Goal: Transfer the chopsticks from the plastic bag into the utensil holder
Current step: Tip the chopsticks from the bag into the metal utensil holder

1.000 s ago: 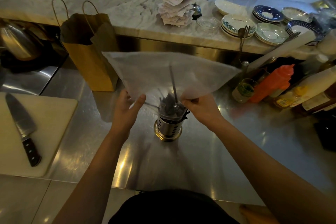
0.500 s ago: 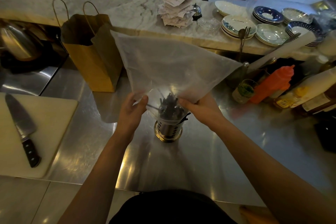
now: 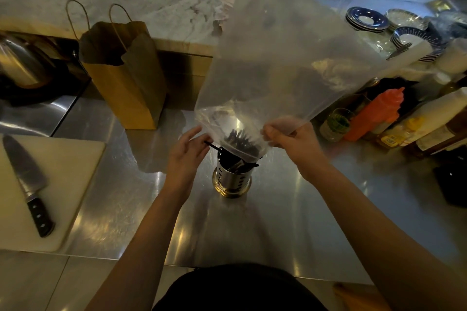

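Over counter [image 3: 121, 184], chopsticks [image 3: 237, 139] in bag [image 3: 278, 58] sit beside right hand's [image 3: 295, 146] grip.

Plastic bag [image 3: 285, 58] held upended, mouth down over the utensil holder [image 3: 231, 180] on the steel counter [image 3: 290, 222]. Dark chopsticks [image 3: 238, 139] bunched at the bag's mouth, tips inside the holder; one pokes out leftward. Right hand [image 3: 295, 145] pinches the bag's right edge. Left hand [image 3: 187, 155] at its left edge, grip unclear. Brown paper bag [image 3: 126, 76] behind; knife [image 3: 27, 179] on cutting board [image 3: 75, 171], far left.
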Action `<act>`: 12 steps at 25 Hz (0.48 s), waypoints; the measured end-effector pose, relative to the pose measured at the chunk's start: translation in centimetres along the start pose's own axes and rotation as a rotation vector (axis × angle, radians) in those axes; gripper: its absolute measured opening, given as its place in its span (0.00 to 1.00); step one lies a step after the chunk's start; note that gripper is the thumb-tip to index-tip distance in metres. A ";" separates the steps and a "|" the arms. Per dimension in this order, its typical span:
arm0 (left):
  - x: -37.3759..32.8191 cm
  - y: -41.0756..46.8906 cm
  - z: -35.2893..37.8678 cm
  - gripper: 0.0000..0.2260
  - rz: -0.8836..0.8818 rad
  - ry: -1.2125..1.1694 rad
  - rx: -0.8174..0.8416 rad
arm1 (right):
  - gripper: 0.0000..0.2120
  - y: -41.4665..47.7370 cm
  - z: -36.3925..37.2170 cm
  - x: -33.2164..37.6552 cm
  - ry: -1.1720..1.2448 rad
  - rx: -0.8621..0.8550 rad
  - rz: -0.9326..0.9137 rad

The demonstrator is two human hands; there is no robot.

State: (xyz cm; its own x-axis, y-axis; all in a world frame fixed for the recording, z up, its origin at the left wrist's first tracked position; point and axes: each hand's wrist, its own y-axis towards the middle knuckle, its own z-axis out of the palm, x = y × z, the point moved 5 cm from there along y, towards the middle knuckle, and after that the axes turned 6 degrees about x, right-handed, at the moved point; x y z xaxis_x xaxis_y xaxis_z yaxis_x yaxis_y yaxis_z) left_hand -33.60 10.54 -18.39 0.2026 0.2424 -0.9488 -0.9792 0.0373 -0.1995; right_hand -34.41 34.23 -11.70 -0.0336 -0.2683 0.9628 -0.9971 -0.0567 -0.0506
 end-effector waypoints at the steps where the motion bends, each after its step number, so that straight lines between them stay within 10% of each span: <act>1: 0.0 0.0 0.2 0.15 0.029 0.083 0.024 | 0.04 0.0 -0.3 -0.2 -0.033 -0.017 -0.010; 12: 0.3 -1.6 3.5 0.21 0.119 0.657 0.034 | 0.03 -0.6 -2.4 -2.0 0.063 -0.049 0.009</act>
State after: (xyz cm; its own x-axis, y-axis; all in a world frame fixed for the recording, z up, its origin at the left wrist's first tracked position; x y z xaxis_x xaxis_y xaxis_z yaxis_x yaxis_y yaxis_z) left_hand -31.97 13.96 -17.53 0.0485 -0.3939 -0.9179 -0.9930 0.0803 -0.0869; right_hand -33.93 37.07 -12.97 -0.0452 -0.2071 0.9773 -0.9988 -0.0071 -0.0477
